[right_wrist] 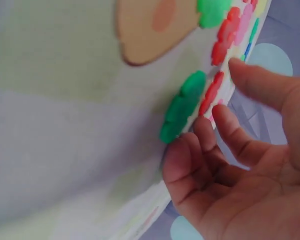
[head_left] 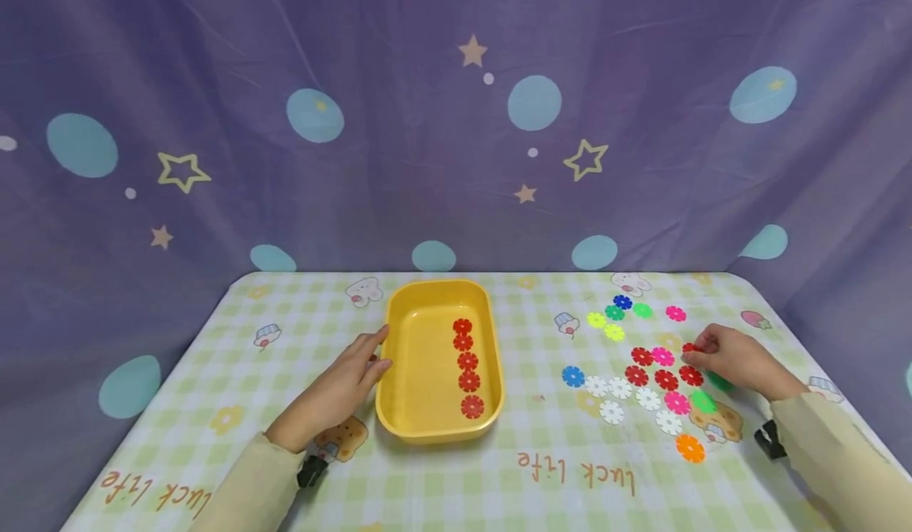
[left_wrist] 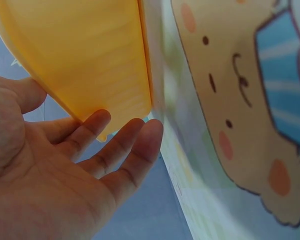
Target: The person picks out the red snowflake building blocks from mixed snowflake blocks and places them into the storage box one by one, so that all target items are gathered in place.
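The left forearm, in a pale sleeve, slants up from the bottom edge toward the middle of the counter, bringing the left hand to the left side of the yellow tray. That hand is slightly bent at the wrist, its palm facing the tray wall; the fingers are relaxed and spread with gaps between them, lying along the outside of the wall below the rim, while the thumb sits apart at the rim. Inside the tray, five red discs form a column along the right side.

The right forearm comes in from the lower right corner and points up and to the left, so the right hand reaches over the loose discs with its fingers angled down. Its thumb and index are parted, and the other fingers bend inward beneath them. A red disc is right at the fingertips; whether they touch it, I cannot tell. A dark green disc stands out just beside the bent lower fingers.

More red discs lie near that hand, mixed with pink discs, while white discs spread toward the tray and an orange disc lies nearest the person
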A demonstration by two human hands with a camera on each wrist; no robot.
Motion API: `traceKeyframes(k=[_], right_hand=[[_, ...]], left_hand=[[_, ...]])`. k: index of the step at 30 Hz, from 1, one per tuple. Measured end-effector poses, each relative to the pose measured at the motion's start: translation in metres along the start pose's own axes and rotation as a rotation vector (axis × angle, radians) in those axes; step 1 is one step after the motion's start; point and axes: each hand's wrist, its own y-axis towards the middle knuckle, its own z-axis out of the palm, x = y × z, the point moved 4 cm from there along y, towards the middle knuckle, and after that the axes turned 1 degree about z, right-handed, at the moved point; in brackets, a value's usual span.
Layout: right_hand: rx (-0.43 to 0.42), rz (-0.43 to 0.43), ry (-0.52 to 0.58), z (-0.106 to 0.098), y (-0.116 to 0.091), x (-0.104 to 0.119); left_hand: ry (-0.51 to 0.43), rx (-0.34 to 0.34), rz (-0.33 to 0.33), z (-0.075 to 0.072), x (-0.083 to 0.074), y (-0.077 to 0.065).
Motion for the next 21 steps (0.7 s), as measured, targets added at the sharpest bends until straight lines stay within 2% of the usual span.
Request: traceKeyframes(k=[3, 8, 15, 21], right_hand=[[0.015, -0.002, -0.026, 0.001, -0.002, 0.001], [0.047, -0.063, -0.041, 0.004, -0.008, 0.007], [0.081, -0.149, -0.022, 0.008, -0.009, 0.016], [0.128, -0.165, 0.005, 0.010, -0.008, 0.021]], left_hand=[[-0.002, 0.004, 0.000, 0.001, 0.000, 0.001], [-0.006, 0.007, 0.008, 0.001, 0.001, 0.002], [-0.008, 0.000, 0.011, 0.001, 0.002, 0.001], [-0.001, -0.002, 0.004, 0.002, 0.002, 0.001]])
